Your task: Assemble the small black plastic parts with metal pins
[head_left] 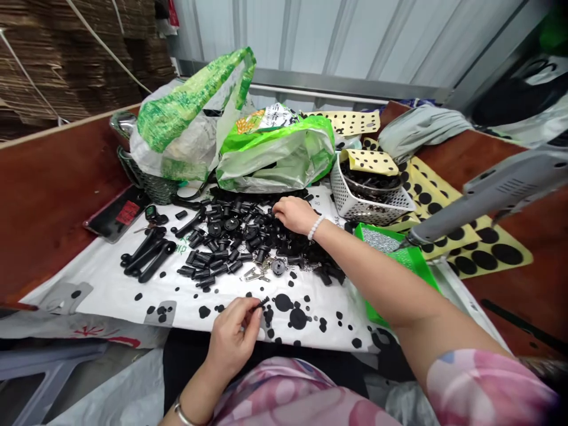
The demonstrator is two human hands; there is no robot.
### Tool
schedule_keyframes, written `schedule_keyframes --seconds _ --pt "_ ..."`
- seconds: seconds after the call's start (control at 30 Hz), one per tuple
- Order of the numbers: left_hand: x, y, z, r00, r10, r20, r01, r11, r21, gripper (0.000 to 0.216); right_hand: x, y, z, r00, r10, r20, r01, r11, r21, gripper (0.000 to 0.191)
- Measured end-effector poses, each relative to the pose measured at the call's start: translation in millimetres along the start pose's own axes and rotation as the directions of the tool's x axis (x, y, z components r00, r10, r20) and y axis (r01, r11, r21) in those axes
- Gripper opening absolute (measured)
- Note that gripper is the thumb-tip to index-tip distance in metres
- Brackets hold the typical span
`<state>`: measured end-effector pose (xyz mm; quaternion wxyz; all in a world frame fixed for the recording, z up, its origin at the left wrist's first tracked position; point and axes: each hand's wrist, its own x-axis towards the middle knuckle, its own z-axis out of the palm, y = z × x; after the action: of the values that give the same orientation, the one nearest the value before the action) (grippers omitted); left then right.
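My left hand [233, 336] is near the table's front edge, pinching a small dark, thin part [262, 303] between thumb and fingertips; its exact kind is unclear. Farther back, my right hand [293, 215] reaches down at the far right of a heap of black plastic parts [217, 257], its fingers closed and whatever they grip hidden. In the heap are short cylinders and round discs. Flat metal pieces [255, 275] and a grey round disc [278, 267] lie at its front. Several black handles [148, 254] rest to the left.
Green-and-white plastic bags [275, 157] stand behind the heap. At right are a white basket [373, 208], a green tray [428, 269] of small metal pieces, a grey power screwdriver [465, 204] over it, and yellow sheets with black dots [492, 251]. Loose black dots [298, 319] lie in front.
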<state>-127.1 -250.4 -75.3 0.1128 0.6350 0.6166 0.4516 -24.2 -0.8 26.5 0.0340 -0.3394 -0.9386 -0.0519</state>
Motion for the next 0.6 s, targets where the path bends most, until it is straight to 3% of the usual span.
schedule_keyframes --seconds 0.23,0.6 --pt "0 2 -2 0.996 0.071 -0.045 -0.072 0.997 -0.010 0.016 27 24 16 0.998 0.062 0.017 -0.062 0.998 -0.004 0.024" --pt "-1 -4 3 0.970 0.226 -0.091 -0.221 0.973 0.064 0.018 3 67 23 0.993 0.119 0.020 -0.119 0.992 0.027 0.024"
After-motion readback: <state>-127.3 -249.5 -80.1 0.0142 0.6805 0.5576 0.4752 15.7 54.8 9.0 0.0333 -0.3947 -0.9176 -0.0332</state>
